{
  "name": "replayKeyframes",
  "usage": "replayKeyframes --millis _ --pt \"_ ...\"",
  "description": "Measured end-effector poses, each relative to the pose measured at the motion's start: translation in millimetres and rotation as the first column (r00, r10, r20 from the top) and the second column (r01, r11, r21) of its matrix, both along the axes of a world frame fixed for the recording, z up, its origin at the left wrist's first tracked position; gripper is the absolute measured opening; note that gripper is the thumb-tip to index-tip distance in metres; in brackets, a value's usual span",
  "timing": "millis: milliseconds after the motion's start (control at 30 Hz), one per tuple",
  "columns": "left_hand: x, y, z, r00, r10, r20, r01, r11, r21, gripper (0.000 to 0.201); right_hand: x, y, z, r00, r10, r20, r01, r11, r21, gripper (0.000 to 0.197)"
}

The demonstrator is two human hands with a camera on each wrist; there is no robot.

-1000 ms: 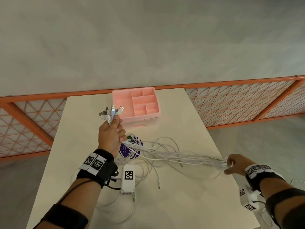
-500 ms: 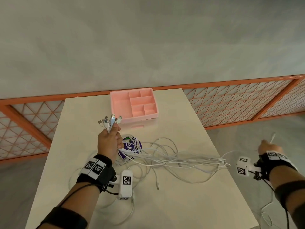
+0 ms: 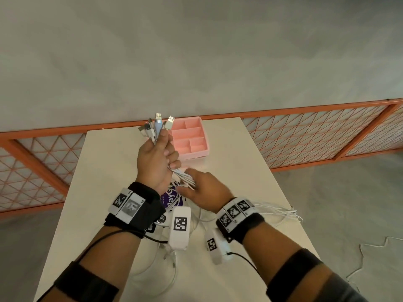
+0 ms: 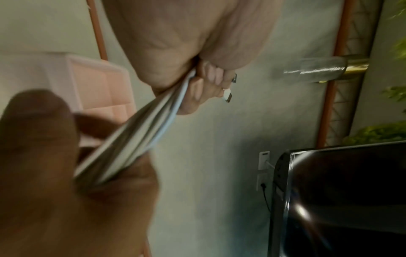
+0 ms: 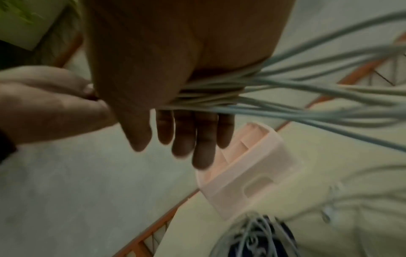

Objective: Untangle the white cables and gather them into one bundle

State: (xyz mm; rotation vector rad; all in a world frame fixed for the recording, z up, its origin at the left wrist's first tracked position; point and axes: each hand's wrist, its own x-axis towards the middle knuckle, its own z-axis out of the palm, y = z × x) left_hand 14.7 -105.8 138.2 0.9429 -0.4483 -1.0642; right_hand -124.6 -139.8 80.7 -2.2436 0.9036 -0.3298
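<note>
My left hand [image 3: 156, 162] is raised over the table and grips several white cables [image 3: 185, 177] in its fist. Their USB plugs [image 3: 158, 125] stick out above the fingers. The strands leave the fist downward and run across the palm of my right hand [image 3: 205, 190], which sits just below and to the right. In the right wrist view the right hand's fingers [image 5: 204, 139] are straight, with the cables [image 5: 307, 97] lying between thumb and palm. The left wrist view shows the cables [image 4: 158, 121] taut between the two hands. Cable tails [image 3: 283, 211] trail to the table's right edge.
A pink divided tray [image 3: 196, 147] stands at the far end of the white table [image 3: 239, 171]. A purple round object [image 3: 172, 197] lies under the cables near my wrists. An orange mesh fence [image 3: 305, 138] runs behind the table. A loose cord [image 3: 370, 258] lies on the floor at right.
My right hand came back from beyond the table's right edge to just under the left fist. The left hand lifted the plug ends higher. The view shifted down.
</note>
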Motion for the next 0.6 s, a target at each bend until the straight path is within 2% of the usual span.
replayKeyframes --millis 33,100,200,267,400,500,600 --pt "4.6 1.6 2.0 1.000 0.008 0.019 -0.007 1.000 -0.013 0.030 3.0 0.2 -5.7 0.999 -0.027 -0.020 0.026 0.999 -0.022 0.030" --pt "17.1 6.2 0.7 0.999 0.040 0.024 -0.039 0.999 -0.030 0.030 -10.5 -5.3 -25.8 0.988 -0.083 -0.128 0.080 0.996 -0.031 0.030" --pt "39.2 15.0 -6.1 0.993 0.112 -0.025 -0.113 0.993 -0.027 0.031 -61.9 -15.9 -66.2 0.922 -0.131 -0.363 0.124 0.991 -0.042 0.026" --pt "53.0 19.3 -12.1 0.988 0.140 -0.064 -0.142 0.990 -0.017 0.031 -108.9 -24.1 -92.4 0.831 -0.202 -0.519 0.205 0.977 -0.052 0.027" --pt "68.7 27.1 -34.7 0.978 0.166 -0.124 -0.160 0.986 0.055 0.032 -208.9 -41.0 -117.6 0.574 -0.315 -0.756 0.360 0.926 -0.113 0.026" --pt "65.4 28.0 -55.2 0.980 0.136 -0.147 -0.117 0.985 0.129 0.032 -262.6 -59.2 -112.9 0.406 -0.478 -0.779 0.491 0.833 -0.255 0.021" --pt "53.5 31.6 -72.8 0.988 0.045 -0.148 -0.014 0.979 0.206 0.030 -298.9 -76.8 -99.0 0.276 -0.663 -0.696 0.612 0.680 -0.404 0.020"
